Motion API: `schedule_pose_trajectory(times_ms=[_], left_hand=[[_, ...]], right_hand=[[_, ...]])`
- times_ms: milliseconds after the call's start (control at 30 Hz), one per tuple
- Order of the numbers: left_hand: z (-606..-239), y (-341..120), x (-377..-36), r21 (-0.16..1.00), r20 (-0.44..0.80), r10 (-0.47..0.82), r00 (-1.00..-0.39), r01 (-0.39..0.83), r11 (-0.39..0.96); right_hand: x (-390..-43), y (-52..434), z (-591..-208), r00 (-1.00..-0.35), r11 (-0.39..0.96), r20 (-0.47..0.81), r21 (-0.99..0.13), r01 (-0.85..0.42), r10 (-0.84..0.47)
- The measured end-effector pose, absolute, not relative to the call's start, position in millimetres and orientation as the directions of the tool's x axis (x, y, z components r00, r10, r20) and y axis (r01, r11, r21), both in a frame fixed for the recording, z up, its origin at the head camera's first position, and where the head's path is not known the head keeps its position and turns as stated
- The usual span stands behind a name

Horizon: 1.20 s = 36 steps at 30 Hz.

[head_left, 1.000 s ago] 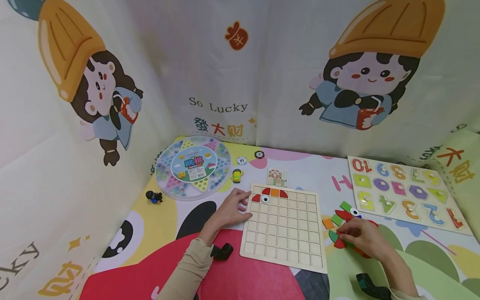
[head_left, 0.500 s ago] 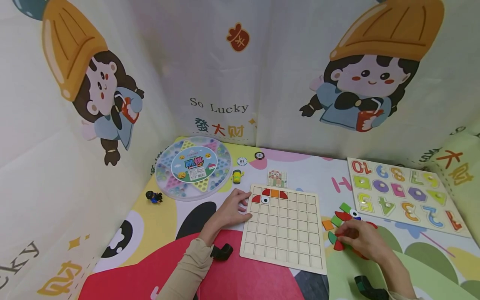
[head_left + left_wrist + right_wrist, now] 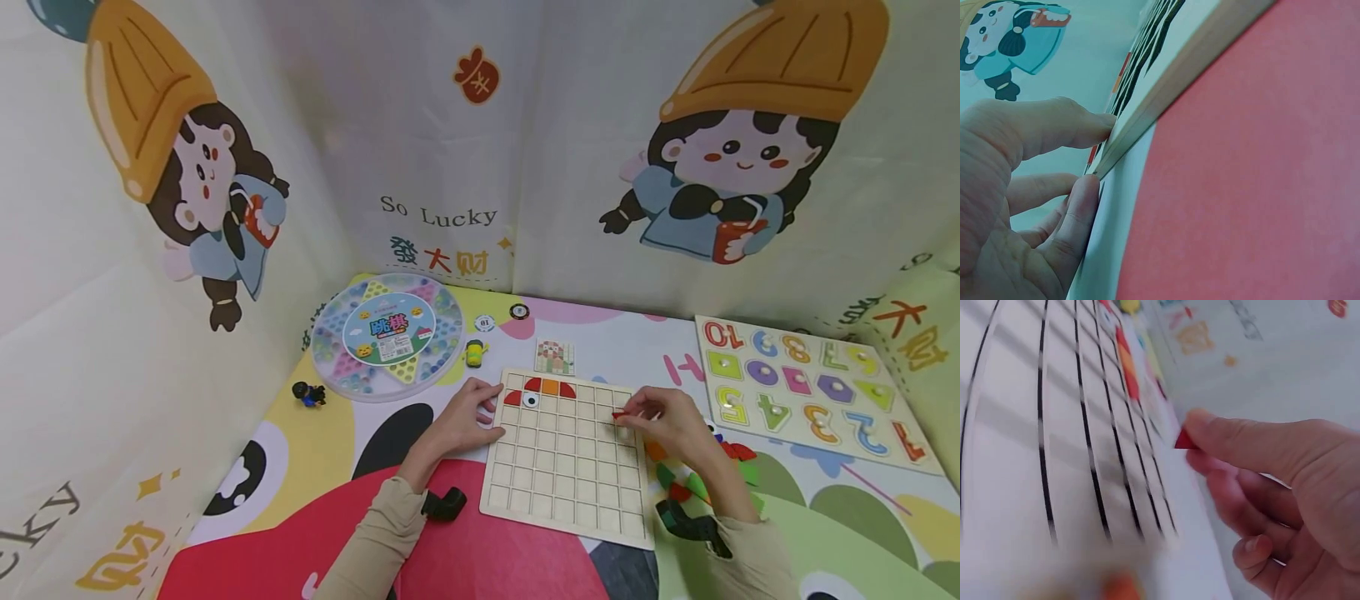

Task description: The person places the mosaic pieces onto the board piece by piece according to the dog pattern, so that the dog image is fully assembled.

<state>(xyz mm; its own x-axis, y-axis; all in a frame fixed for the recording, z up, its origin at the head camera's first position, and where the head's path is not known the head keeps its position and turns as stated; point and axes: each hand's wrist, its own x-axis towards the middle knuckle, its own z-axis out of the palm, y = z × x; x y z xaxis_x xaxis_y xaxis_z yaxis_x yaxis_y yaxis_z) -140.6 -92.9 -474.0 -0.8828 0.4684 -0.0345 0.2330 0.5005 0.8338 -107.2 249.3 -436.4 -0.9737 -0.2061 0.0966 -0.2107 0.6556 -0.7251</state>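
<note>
In the head view a wooden grid board lies on the table, with red quarter-round tiles, an orange square tile and an eye tile in its far left cells. My left hand rests at the board's left edge, thumb and index fingertips touching it apart from each other. The left wrist view shows these fingertips against the board's side. Above the board's right part, my right hand pinches a small red tile between thumb and index finger. Most of that tile is hidden by the fingers.
Loose coloured tiles lie right of the board, partly behind the right arm. A pattern card sits beyond the board. A number puzzle stands far right, a round marble game far left. Small figures and chips lie around.
My right hand has moved left and away from me, from the loose tile pile to over the board's right side, carrying a red tile. The left hand has stayed at the board's edge.
</note>
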Motion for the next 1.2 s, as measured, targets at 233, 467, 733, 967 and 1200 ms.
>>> schedule_pose_trajectory(times_ms=[233, 467, 733, 967, 1200], left_hand=[[-475.5, -91.7, -141.2, 0.838, -0.042, 0.472, -0.880, 0.226, 0.497], [-476.4, -90.8, -140.7, 0.837, -0.055, 0.477, -0.877, 0.220, 0.502], [-476.0, -90.4, -140.6, 0.831, -0.059, 0.472, -0.880, 0.219, 0.511], [-477.6, -90.8, -142.0, 0.827, -0.066, 0.465, -0.883, 0.213, 0.520], [-476.1, -92.0, -142.5, 0.824, -0.064, 0.460, -0.886, 0.214, 0.525]], right_hand=[[-137.8, 196.6, -452.5, -0.942, 0.547, 0.146, -0.783, -0.297, -0.303], [-147.0, 168.6, -462.0, -0.931, 0.591, 0.158, -0.734, -0.335, -0.330], [-148.9, 160.7, -460.4, -0.939, 0.673, 0.117, -0.669, -0.316, -0.324], [-148.7, 159.5, -461.5, -0.935, 0.663, 0.094, -0.681, -0.310, -0.341], [-148.4, 155.9, -461.8, -0.939, 0.681, 0.101, -0.664, -0.309, -0.328]])
